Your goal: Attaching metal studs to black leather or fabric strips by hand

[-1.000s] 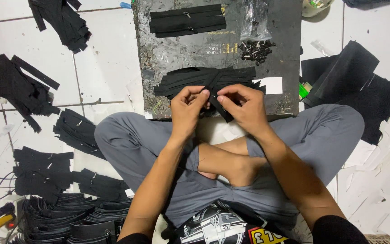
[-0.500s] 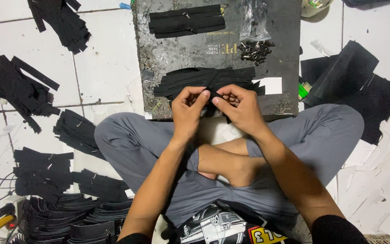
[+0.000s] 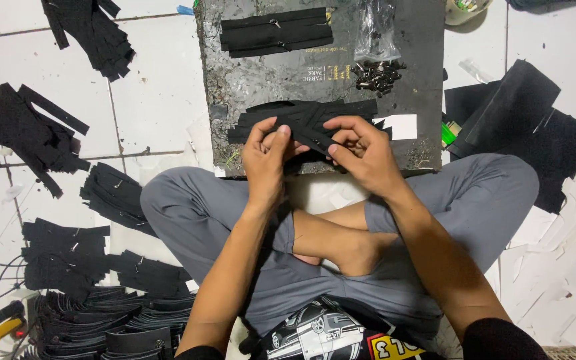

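White tiles below; we pinch a black strip [image 3: 311, 137] between left hand [image 3: 266, 158] and right hand [image 3: 363, 155], its length running left-right.

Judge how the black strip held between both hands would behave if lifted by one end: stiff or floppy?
Probably floppy: the black strip looks thin and bends between the left hand and right hand. Likely light, since fingertips alone hold it. Unlikely to roll; similar strips in the pile lie flat on the board.

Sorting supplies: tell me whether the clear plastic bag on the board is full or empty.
Nearly empty: the clear bag lies flat, and the small dark metal pieces sit outside it.
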